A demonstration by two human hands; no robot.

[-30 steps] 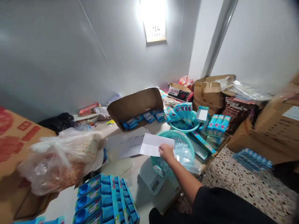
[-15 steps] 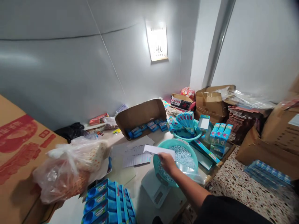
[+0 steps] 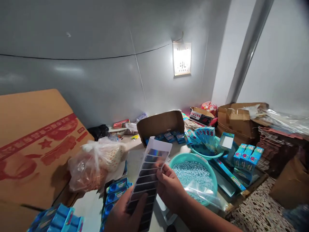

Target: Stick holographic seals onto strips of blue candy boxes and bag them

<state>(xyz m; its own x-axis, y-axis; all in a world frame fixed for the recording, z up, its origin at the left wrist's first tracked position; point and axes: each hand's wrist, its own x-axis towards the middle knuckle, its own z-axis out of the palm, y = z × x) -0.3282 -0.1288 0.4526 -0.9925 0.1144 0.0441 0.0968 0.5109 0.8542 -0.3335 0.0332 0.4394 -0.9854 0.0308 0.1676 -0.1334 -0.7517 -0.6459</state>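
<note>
A white sheet of dark, shiny strip stickers (image 3: 150, 172) is tilted up in front of me, held between both hands. My left hand (image 3: 124, 211) grips its lower left edge, thumb across the front. Higher up, my right hand (image 3: 170, 188) pinches the right edge near one of the strips. Behind my right hand is a turquoise basin (image 3: 214, 175) of small pale blue beads (image 3: 193, 172), with a clear plastic bag (image 3: 204, 193) over its near side. Part of a white scale (image 3: 166, 211) shows under my right wrist.
Blue trays (image 3: 116, 190) are stacked at the lower left, near a tied plastic bag (image 3: 89, 164) and a large carton (image 3: 36, 138). A second basin (image 3: 217, 154) holds blue boxes (image 3: 205, 137). More blue packs lie in an open brown box (image 3: 161, 125). Cartons (image 3: 235, 119) stand at right.
My left hand has come into view and now holds the sheet too. The sheet has moved from over the bead basin towards me, its strips now showing. My view has turned left.
</note>
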